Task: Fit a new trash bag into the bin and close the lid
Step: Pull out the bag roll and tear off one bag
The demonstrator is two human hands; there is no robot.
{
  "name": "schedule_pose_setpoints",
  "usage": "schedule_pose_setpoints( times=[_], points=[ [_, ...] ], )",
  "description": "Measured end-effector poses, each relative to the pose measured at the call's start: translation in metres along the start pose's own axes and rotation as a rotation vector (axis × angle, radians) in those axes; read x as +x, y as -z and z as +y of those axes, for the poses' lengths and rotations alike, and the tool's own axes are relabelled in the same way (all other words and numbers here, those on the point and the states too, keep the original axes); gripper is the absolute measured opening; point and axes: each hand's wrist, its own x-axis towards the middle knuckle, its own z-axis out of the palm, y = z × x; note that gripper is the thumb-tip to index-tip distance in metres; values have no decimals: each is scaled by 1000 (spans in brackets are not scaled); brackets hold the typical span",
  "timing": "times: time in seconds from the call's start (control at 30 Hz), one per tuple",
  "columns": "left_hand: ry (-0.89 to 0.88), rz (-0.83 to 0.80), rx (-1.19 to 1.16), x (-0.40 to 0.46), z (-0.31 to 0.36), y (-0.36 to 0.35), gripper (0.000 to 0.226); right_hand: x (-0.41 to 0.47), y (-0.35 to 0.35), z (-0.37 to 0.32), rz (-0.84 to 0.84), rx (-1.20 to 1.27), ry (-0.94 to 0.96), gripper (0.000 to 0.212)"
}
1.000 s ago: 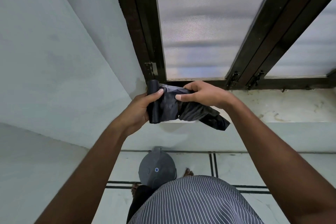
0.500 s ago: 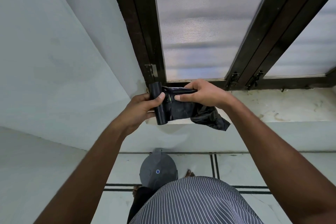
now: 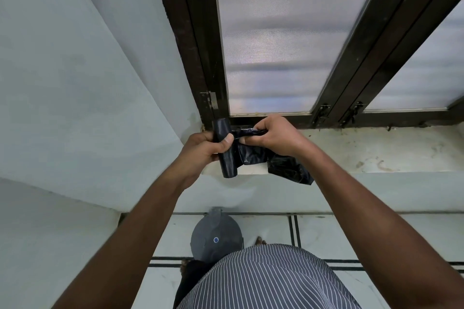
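Note:
I hold a black roll of trash bags upright at chest height in front of the window sill. My left hand grips the roll, thumb pressed across its front. My right hand pinches the unrolled black bag close to the roll, and the loose end of that bag hangs down to the right. Far below on the floor stands the grey bin with its round lid down, partly hidden by my striped shirt.
A dark-framed window with frosted panes rises straight ahead above a stained white sill. A pale wall closes the left side. The tiled floor has dark lines; my feet stand beside the bin.
My hands have drawn closer together. The right hand slid along the bag toward the roll and bunched the sheet near the roll's top. The roll tilted slightly.

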Motion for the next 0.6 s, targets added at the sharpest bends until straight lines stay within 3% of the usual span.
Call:
schedule_pose_setpoints(
  times=[0.13,0.3,0.6],
  points=[
    [-36,-26,-100,-1,6,-10,16,5,-4,13,105,-307,-62,42],
    [-111,-31,-175,0,22,-23,17,12,-3,35,227,-448,-67,50],
    [-103,-108,-244,10,28,-33,20,31,4,56,412,-636,-16,35]
  ],
)
